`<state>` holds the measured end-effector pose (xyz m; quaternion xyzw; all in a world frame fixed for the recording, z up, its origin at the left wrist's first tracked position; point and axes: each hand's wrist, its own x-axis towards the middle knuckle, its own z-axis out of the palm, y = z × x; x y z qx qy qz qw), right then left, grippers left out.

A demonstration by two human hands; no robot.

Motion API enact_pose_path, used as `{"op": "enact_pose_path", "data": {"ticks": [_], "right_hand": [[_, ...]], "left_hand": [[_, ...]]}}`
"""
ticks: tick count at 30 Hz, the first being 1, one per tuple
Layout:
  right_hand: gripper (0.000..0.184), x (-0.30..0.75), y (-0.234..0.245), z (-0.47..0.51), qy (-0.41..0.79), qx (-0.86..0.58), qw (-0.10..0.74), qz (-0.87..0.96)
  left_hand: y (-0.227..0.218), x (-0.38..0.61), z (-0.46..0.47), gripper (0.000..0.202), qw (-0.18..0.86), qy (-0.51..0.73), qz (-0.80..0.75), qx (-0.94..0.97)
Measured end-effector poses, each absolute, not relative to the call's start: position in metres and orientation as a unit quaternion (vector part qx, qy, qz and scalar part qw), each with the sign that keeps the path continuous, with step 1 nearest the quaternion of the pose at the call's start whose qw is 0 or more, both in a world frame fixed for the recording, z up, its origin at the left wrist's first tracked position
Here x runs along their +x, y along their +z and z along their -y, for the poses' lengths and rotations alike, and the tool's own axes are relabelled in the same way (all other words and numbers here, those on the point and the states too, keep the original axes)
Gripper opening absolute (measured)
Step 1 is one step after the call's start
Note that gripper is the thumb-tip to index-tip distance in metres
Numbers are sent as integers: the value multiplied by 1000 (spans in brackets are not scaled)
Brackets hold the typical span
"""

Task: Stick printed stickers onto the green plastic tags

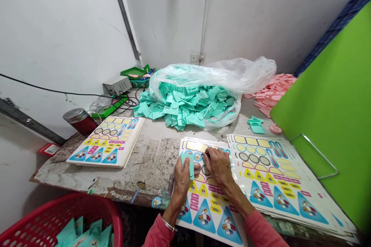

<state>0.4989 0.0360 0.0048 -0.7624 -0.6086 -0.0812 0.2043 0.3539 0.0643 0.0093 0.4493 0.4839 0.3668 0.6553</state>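
Note:
My left hand (182, 177) is closed on a small teal plastic piece (188, 163), held upright over a sticker sheet (207, 208) that lies at the table's front edge. My right hand (218, 164) rests on the same sheet, its fingertips pinched at a round sticker near the sheet's upper rows; what it pinches is too small to make out. A thick stack of the same sticker sheets (278, 179) lies just right of my right hand.
A clear plastic bag (214, 71) spills a heap of teal pieces (185, 104) at the table's middle. Pink pieces (274, 90) lie at the back right. Another sheet stack (108, 141) and a red tin (79, 120) sit left. A green board (333, 123) leans at right. A red basket (58, 220) stands below.

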Motion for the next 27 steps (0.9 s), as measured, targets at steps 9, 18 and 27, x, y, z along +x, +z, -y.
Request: {"op": "enact_pose_path", "data": {"ticks": [9, 18, 27], "right_hand": [[18, 490, -4, -37, -112, -772, 198, 593], [13, 497, -8, -41, -71, -771, 232, 589], [18, 493, -7, -39, -33, -740, 330, 585]], "left_hand": [[4, 356, -65, 38, 658, 375, -472, 451], [3, 357, -65, 34, 670, 375, -463, 443], [-1, 357, -68, 35, 684, 386, -455, 420]]}}
